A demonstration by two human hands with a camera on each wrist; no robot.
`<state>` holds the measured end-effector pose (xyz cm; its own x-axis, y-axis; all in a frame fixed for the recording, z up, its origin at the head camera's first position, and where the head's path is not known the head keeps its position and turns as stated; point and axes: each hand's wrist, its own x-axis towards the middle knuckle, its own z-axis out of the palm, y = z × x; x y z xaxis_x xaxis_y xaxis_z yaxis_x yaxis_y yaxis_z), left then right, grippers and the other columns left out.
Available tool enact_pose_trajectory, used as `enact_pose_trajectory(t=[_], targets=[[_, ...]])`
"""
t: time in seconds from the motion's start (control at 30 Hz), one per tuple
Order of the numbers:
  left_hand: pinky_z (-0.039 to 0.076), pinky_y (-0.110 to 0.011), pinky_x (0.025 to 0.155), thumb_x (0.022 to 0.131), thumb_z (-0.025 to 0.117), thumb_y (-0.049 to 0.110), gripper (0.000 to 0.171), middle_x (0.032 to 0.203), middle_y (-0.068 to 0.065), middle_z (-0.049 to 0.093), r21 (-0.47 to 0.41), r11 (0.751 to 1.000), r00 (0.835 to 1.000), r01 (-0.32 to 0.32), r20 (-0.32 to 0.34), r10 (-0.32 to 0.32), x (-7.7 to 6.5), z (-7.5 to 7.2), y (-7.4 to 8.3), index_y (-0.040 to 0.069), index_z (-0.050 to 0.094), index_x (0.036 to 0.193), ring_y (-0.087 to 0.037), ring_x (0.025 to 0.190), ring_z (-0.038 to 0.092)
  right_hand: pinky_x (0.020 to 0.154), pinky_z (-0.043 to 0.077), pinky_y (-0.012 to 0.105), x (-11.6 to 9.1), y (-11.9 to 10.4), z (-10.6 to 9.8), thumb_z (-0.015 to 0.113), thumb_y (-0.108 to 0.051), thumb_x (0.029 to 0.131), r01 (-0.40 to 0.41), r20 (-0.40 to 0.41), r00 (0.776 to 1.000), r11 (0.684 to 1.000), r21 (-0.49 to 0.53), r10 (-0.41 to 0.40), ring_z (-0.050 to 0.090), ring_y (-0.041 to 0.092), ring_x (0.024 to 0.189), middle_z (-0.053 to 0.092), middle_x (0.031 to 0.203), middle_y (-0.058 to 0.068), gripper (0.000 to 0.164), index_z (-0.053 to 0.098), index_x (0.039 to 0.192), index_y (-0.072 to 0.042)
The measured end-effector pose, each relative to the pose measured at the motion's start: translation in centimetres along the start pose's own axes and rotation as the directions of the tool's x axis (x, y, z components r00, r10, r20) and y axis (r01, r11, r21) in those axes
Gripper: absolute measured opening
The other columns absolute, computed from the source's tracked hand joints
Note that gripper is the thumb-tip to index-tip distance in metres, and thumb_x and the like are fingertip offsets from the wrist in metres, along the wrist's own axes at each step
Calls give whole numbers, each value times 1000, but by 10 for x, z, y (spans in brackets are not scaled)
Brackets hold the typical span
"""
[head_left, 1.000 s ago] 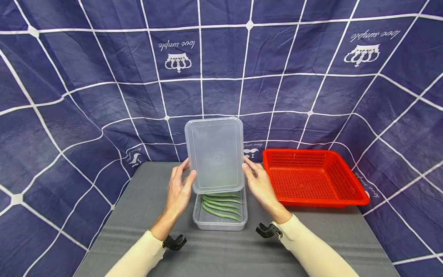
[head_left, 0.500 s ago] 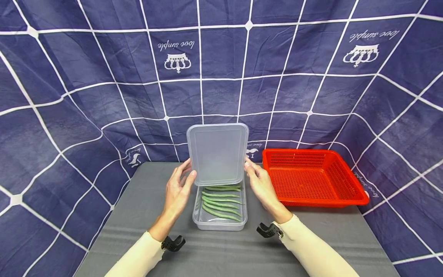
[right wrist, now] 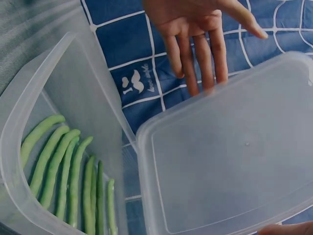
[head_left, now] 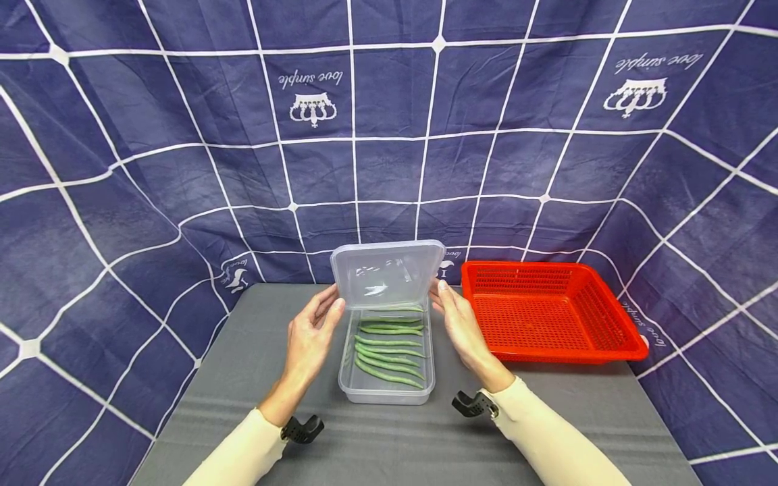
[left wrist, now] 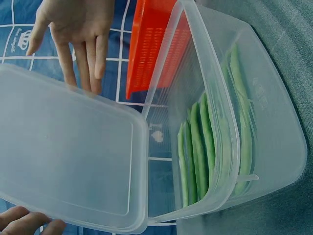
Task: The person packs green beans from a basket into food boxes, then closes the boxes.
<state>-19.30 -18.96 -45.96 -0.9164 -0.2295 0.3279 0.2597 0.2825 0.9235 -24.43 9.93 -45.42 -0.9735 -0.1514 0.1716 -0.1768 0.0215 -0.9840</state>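
A translucent plastic lid (head_left: 389, 273) is held tilted over the far end of a clear food container (head_left: 387, 397). Several green beans (head_left: 390, 360) lie side by side in that container; the lid covers its far rim in the head view. My left hand (head_left: 311, 335) is at the lid's left edge; in the right wrist view its straight fingertips (right wrist: 208, 85) touch the edge, thumb apart. My right hand (head_left: 458, 327) supports the opposite edge, its fingers (left wrist: 92, 63) straight in the left wrist view. Between the two hands the lid is carried.
A red perforated basket (head_left: 541, 347) stands to the right of the container, just beyond my right hand. Grey cloth (head_left: 389, 452) covers the table. Blue grid-patterned fabric (head_left: 389, 121) hangs behind and at both sides.
The lid has tilted back: its upper edge has come down and its lower edge has risen, uncovering more green beans. Both hands stay at its sides with only small shifts.
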Motion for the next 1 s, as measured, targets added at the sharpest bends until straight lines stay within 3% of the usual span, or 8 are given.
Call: enact_pose_trajectory(t=[0.07,0.17,0.37,0.53,0.63,0.77,0.87,1.0], targets=[[51,-5,112,117,74,32,45,151,-17,80,27,999,1000,19,2,-19,0,-1,0,13,74,158,-29,144,76,140,38,63,0,2,-1,32,-38,130,1,9,1000,1000,22,-1,47,53,168,47,177,38,69,41,173,15],[48,-3,107,119,69,35,44,150,-16,81,80,996,999,27,15,-28,-2,-3,-1,14,73,157,-30,143,76,142,35,62,-1,4,-2,29,-41,129,0,20,1000,999,48,-1,43,55,170,43,178,41,74,37,172,18],[44,-3,111,122,59,26,42,159,-21,74,85,996,998,3,64,-8,-4,-7,-8,4,70,156,-40,153,70,143,33,61,-4,9,-5,24,-43,129,1,53,999,997,73,-5,39,56,172,40,178,44,76,37,170,20],[42,-5,114,123,57,28,41,160,-20,73,109,994,995,-17,102,6,-5,-11,-11,6,68,156,-40,154,68,141,35,61,-7,16,-10,20,-42,129,-4,103,995,999,44,-1,41,58,170,41,176,46,76,40,166,21],[43,-11,121,123,56,33,43,163,-19,71,111,993,992,-28,124,14,-5,-14,-13,7,66,157,-40,156,66,142,32,62,-8,22,-14,18,-44,129,15,163,986,999,46,-23,37,57,172,40,178,44,78,37,170,20],[45,-30,131,124,53,48,53,168,-15,67,126,990,987,-57,158,36,-7,-18,-16,9,64,159,-39,160,63,142,28,61,-10,26,-19,19,-44,129,47,240,969,997,56,-59,33,56,174,37,182,41,78,30,175,18],[43,-33,132,122,49,61,67,172,-14,63,135,987,981,-86,185,60,-8,-20,-21,9,62,161,-41,162,60,142,30,56,-12,30,-23,24,-38,129,58,266,962,997,47,-68,34,57,173,35,183,40,72,28,176,17],[39,-16,126,119,47,70,78,177,-16,58,103,988,972,-112,217,87,-10,-24,-28,7,60,163,-36,163,58,139,38,30,-14,36,-27,31,-32,128,59,291,955,998,27,-64,35,55,172,32,185,36,67,29,177,14]])
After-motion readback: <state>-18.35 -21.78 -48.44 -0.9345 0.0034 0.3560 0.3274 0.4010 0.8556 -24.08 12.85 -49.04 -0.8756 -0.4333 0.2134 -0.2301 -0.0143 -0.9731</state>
